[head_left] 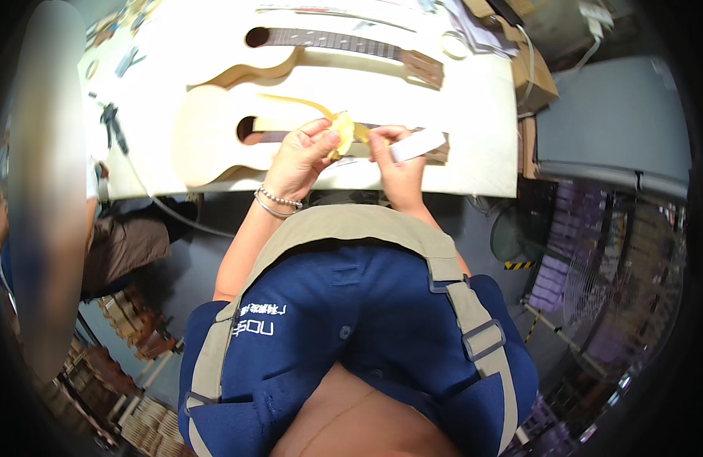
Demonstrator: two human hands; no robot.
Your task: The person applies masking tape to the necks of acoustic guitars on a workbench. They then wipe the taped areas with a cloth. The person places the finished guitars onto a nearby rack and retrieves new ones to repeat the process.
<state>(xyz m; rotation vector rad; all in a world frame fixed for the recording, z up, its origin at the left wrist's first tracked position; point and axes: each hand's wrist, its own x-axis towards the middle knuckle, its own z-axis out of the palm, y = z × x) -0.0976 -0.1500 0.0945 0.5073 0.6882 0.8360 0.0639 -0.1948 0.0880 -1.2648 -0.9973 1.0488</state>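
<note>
My left hand (pixel 298 158) pinches a crumpled wad of yellow masking tape (pixel 342 131). A long tail of the tape curves away to the left over the nearer ukulele. In my right hand (pixel 399 171) is a white rectangular piece (pixel 419 145), and its thumb and fingertips also close on the tape's right-hand end. Beneath both hands lies a pale, small guitar-shaped instrument body, a ukulele (pixel 203 126), with its neck pointing right. Parts of its dark fretboard and headstock are covered by my hands. A second ukulele (pixel 279 62) rests beyond it, its brown headstock (pixel 424 68) in plain view.
Both instruments lie on a white worktable (pixel 481 164). A black tool with a cable (pixel 115 126) is at the left. A tape roll (pixel 453 46) and papers sit far right, beside a cardboard box (pixel 536 80). Another person's leg (pixel 130 247) shows at left; a fan (pixel 606 286) stands right.
</note>
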